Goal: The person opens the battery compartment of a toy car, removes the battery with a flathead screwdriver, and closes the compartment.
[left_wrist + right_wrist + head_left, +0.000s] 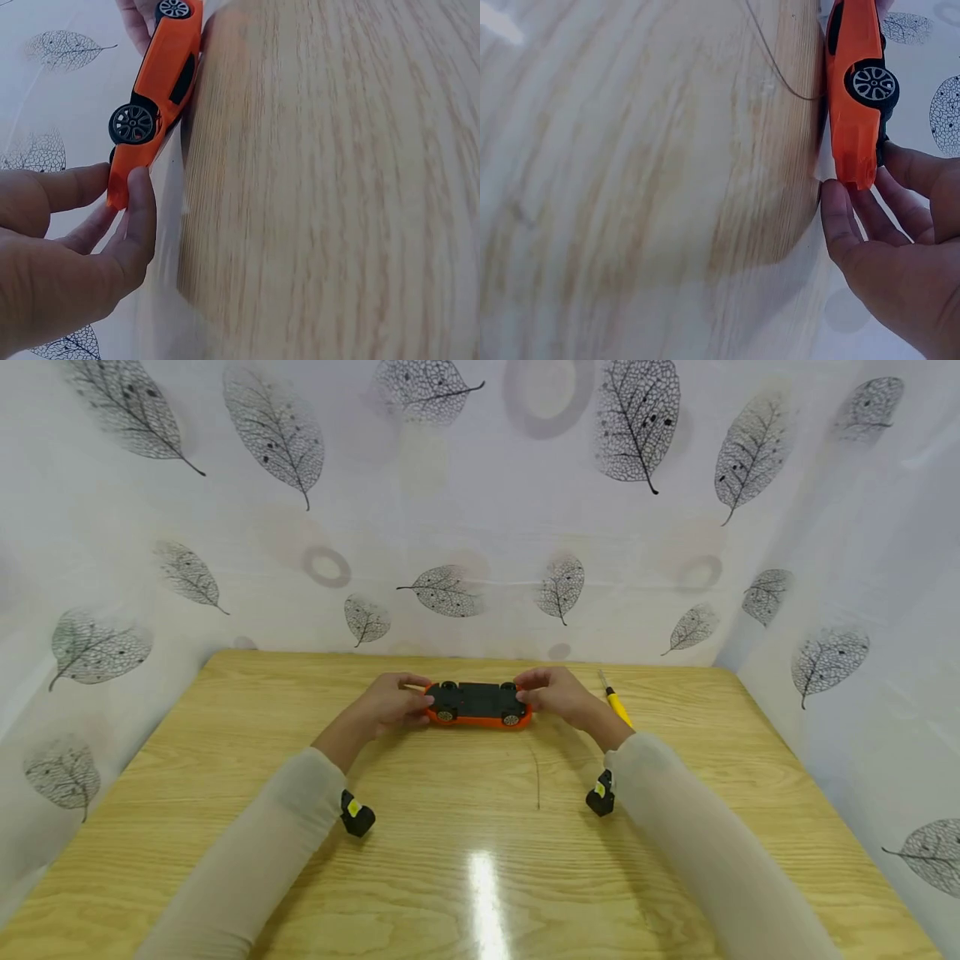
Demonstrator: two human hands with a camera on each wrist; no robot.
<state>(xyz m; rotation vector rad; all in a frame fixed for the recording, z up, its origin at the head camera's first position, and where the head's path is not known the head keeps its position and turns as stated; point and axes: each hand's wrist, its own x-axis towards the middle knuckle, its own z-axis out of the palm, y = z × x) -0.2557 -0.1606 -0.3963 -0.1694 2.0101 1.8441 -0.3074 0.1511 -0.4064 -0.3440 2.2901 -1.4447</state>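
An orange toy car (477, 701) is upside down near the back of the wooden table, its black underside and wheels facing up. My left hand (387, 702) pinches its left end between thumb and fingers; the left wrist view shows this hand (82, 240) at the orange bumper. At the opposite end my right hand (558, 695) grips the car, thumb on the underside. In the right wrist view the toy car (857, 112) lies between thumb and fingers of the right hand (900, 232).
A yellow-handled screwdriver (617, 706) lies behind my right wrist. A thin dark line, like a hair or wire, (537, 781) is on the table (435, 827) in front of the car. Leaf-patterned cloth (465, 527) hangs behind the table and at both sides.
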